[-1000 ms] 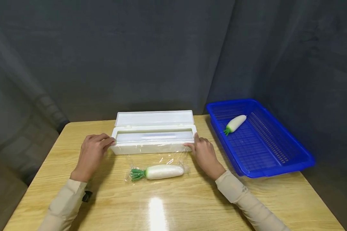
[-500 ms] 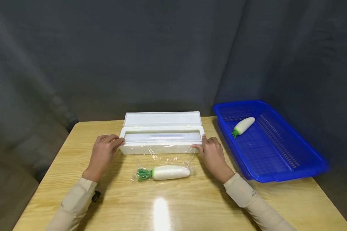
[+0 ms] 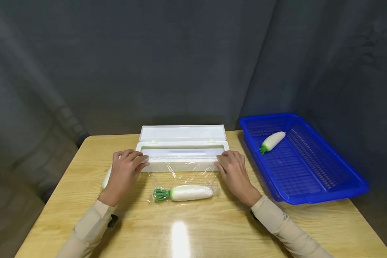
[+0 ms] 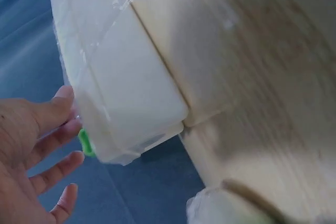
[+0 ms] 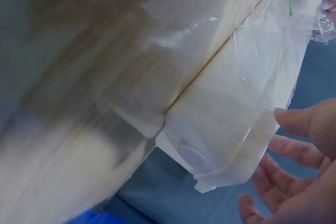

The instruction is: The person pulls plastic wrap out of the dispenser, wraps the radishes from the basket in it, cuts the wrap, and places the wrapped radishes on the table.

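A white cling film dispenser box (image 3: 180, 166) stands at the table's back with its lid (image 3: 182, 133) raised and a roll (image 3: 184, 152) inside. Clear cling film (image 3: 184, 176) runs from its front edge over a white radish with green leaf stubs (image 3: 191, 192) lying in front. At the box's left front edge my left hand (image 3: 125, 172) pinches the film between thumb and index finger. My right hand (image 3: 236, 175) pinches it near the right end, thumb on the near side. In both wrist views the other fingers are spread and film drapes over the box (image 4: 126, 72).
A blue plastic basket (image 3: 301, 199) sits on the right, with another white radish (image 3: 273, 141) in it. Partly hidden behind my left wrist lies a further radish (image 3: 106, 178). The wooden table (image 3: 142, 229) ends at a dark curtain (image 3: 180, 64).
Both hands have moved inward from the box's ends onto the film at its front edge. A radish has come into view beside the left wrist. The view has shifted slightly.
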The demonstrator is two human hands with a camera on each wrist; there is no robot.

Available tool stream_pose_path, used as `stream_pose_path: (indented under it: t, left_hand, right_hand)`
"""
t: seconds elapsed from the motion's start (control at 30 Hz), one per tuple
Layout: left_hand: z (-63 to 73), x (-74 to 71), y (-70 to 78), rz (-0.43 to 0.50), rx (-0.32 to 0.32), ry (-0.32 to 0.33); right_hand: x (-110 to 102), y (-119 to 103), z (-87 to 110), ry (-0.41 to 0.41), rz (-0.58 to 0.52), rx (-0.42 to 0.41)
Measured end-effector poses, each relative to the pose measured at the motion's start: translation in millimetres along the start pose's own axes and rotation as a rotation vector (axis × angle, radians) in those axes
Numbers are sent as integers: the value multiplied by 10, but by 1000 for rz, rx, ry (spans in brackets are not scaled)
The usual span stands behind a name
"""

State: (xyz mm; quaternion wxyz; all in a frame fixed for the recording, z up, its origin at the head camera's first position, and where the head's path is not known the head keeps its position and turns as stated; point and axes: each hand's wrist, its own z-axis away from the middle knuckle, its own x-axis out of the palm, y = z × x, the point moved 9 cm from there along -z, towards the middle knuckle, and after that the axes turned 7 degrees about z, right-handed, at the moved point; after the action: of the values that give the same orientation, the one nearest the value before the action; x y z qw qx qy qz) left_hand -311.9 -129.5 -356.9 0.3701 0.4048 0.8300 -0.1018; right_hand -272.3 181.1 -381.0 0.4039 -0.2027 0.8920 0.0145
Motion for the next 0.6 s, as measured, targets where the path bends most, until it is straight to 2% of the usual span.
stream_pose_path:
  t: [0.13, 0.37, 0.6]
  left_hand:
    - [-6, 61, 7, 23, -3, 9]
    - [-31, 82, 24, 38, 7, 49]
    - [-18, 100, -12, 46, -18, 32]
  right_hand:
    - [4, -27, -9, 9, -34, -22]
    - [-1, -38, -37, 22, -89, -25]
    - [-7, -53, -35, 34, -96, -21]
